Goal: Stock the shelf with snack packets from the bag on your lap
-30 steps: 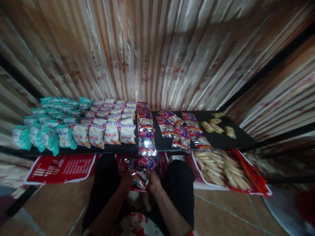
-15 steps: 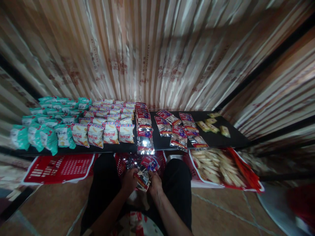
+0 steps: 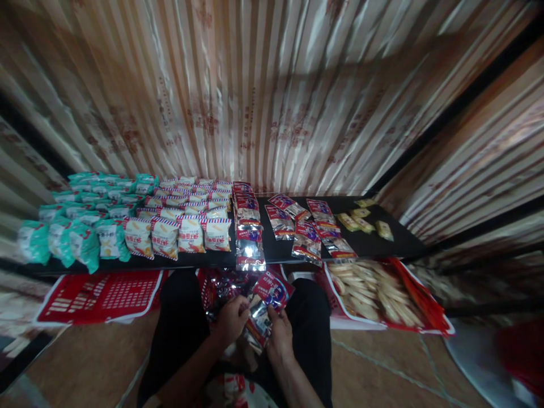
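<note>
Between my knees I hold a red, blue and silver snack packet with a clear lower part; it seems to overlap a second one beneath. My right hand is closed on its lower right side, thumb on top. My left hand has its fingers curled and pinched at the left edge. Below the hands, a red basket holds more of these shiny packets, partly hidden by the left hand. On the black table ahead, matching packets lie in an overlapping column, and several others lie scattered to its right.
Rows of teal snack bags and white snack bags stand at the table's left. Small yellow packs lie on the right. Under the table are a red basket and one with long pale packs. Striped curtains hang behind.
The packet has risen slightly and turned, so its red top faces up more plainly. My left fingers have shifted to the right along its edge. The table's goods have not moved.
</note>
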Action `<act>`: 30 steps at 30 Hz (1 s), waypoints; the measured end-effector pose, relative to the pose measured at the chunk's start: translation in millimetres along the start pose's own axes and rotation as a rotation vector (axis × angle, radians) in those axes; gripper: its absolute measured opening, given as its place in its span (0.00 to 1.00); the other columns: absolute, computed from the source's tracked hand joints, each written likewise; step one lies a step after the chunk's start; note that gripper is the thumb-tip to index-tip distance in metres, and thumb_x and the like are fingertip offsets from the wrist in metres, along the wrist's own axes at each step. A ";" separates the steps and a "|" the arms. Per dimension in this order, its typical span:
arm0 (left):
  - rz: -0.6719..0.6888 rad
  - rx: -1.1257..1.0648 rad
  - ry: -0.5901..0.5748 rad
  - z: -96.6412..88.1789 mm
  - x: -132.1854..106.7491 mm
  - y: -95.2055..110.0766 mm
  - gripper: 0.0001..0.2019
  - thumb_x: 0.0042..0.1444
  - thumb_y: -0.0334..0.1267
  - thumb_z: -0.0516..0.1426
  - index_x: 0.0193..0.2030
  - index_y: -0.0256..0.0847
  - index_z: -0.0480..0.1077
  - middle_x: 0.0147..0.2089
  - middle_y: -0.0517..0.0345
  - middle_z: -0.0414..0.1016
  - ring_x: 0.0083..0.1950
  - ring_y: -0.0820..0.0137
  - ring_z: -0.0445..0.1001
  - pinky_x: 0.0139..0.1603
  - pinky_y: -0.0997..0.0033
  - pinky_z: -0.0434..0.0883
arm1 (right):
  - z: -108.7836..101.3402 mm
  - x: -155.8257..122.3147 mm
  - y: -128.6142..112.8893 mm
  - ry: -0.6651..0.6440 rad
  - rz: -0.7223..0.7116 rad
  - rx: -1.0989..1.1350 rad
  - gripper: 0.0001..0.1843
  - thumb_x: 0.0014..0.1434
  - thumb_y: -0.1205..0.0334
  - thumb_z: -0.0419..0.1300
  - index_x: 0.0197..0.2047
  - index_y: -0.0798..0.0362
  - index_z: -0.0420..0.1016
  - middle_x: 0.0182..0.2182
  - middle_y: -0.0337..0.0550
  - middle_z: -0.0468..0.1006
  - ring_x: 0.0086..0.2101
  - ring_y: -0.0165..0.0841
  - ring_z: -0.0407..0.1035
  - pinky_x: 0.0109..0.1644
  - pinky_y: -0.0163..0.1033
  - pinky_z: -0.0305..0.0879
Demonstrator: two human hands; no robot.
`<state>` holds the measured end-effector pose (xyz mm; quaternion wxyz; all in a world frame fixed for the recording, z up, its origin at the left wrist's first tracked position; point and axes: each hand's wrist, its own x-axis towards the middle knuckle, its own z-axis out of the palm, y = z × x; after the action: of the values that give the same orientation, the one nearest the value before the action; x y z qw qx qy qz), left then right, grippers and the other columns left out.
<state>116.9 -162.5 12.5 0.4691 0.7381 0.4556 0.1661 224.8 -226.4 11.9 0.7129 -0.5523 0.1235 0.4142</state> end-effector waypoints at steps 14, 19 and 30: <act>-0.036 -0.208 0.024 8.6 7.5 18.3 0.18 0.48 0.28 0.54 0.48 0.41 0.65 0.37 0.59 0.73 0.37 0.71 0.72 0.41 0.73 0.67 | -8.5 -17.1 -25.4 -0.054 -0.121 -0.112 0.25 0.35 0.49 0.69 0.36 0.49 0.69 0.25 0.34 0.79 0.25 0.35 0.74 0.29 0.37 0.70; -0.044 -0.348 -0.044 5.6 13.2 24.8 0.11 0.49 0.30 0.53 0.40 0.39 0.68 0.35 0.57 0.75 0.36 0.70 0.73 0.39 0.73 0.68 | -3.1 -8.8 -34.6 -0.107 -0.153 -0.157 0.26 0.37 0.46 0.69 0.37 0.50 0.70 0.25 0.35 0.79 0.26 0.35 0.74 0.29 0.37 0.70; -0.078 -0.485 0.098 -1.6 27.4 37.0 0.03 0.50 0.33 0.54 0.33 0.40 0.66 0.33 0.59 0.75 0.37 0.68 0.73 0.40 0.71 0.69 | 27.1 21.9 -59.5 -0.277 -0.208 -0.331 0.30 0.36 0.45 0.69 0.41 0.51 0.72 0.29 0.40 0.80 0.29 0.37 0.74 0.32 0.39 0.70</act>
<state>149.4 -144.3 39.6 0.6157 0.5769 0.4530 0.2879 274.1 -195.2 48.5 0.6614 -0.6094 -0.1026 0.4251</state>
